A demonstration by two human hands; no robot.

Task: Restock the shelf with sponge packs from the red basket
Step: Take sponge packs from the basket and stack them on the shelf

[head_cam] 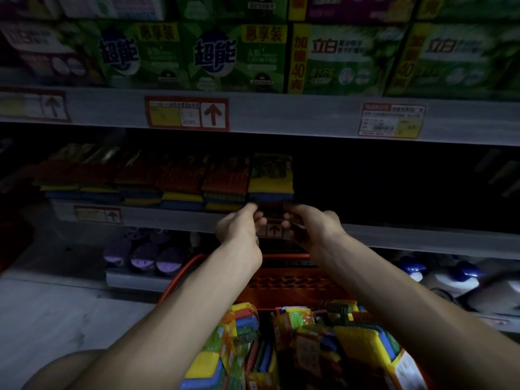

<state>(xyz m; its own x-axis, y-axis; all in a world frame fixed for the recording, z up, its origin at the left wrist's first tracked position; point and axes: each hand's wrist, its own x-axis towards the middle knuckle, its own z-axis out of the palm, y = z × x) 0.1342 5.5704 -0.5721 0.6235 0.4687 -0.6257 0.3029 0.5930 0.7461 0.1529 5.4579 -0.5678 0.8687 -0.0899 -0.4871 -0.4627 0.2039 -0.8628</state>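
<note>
1. Sponge packs lie piled nearest the lens, yellow, blue, orange and green, filling the red basket at bottom centre.
2. Both bare forearms reach over the basket to the front lip of the middle shelf.
3. Left hand: fingers curled, forefinger tip up against the lower left corner of the yellow-and-blue pack.
4. Right hand: fingers curled the same way, tip at the pack's lower right corner.
5. Each hand looks to be pinching that pack's dark near end from its own side. Light is poor there, so contact is only just readable.
6. That pack sits on the shelf, upright and leaning back, at the right end of a row of shelved packs, touching its orange-topped neighbour.
7. To the right of it the shelf is in deep shadow; contents unreadable.
8. Arrow price label on the shelf lip shows in the gap between the hands.
9. Green boxes line the shelf above; purple-capped items sit on the one below.
</note>
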